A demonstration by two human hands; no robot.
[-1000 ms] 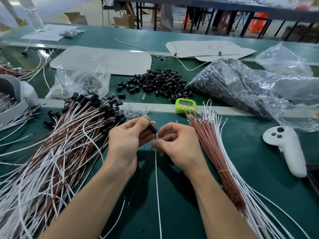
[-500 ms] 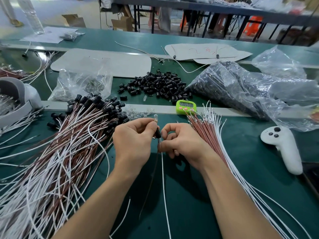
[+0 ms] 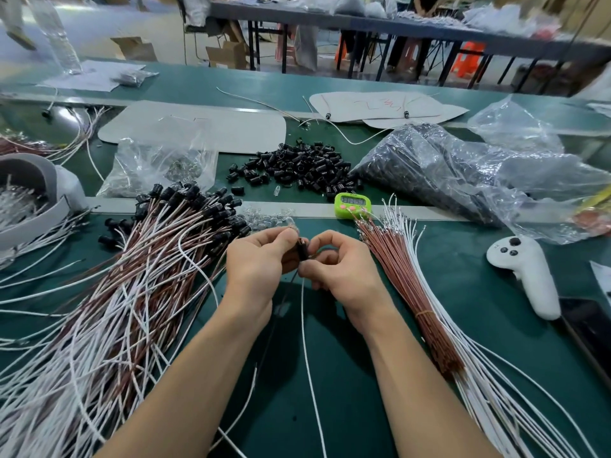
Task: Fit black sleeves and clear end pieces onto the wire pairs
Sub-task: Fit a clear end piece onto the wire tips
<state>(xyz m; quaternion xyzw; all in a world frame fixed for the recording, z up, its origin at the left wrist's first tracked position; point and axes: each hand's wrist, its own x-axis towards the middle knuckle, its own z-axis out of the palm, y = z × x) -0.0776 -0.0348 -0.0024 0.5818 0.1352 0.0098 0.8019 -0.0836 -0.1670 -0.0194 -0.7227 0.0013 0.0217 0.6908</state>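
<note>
Pinching from both sides: left hand [image 3: 261, 262] has thumb and forefinger closed on the upper part of a black sleeve [image 3: 302, 250], and right hand [image 3: 344, 269] grips its lower end where the wire pair [image 3: 306, 342] comes out. Sleeve sits between the hands above the green mat [image 3: 347, 391], long axis near upright in view, top pointing away from the person, wires trailing back between the forearms. Possibly a clear end piece at the sleeve top; too small to tell. Writing: red scrawl on a pale card [image 3: 386, 107], not legible; green timer [image 3: 352, 204] digits blurred. A pale strip [image 3: 429, 214] crosses the bench just beyond the hands. Finished wires [image 3: 132, 292] heaped left, banded bundle [image 3: 413, 292] right, bare mat showing between them. Loose sleeves [image 3: 297, 168] lie past the strip; white controller [image 3: 525, 272] far right.
</note>
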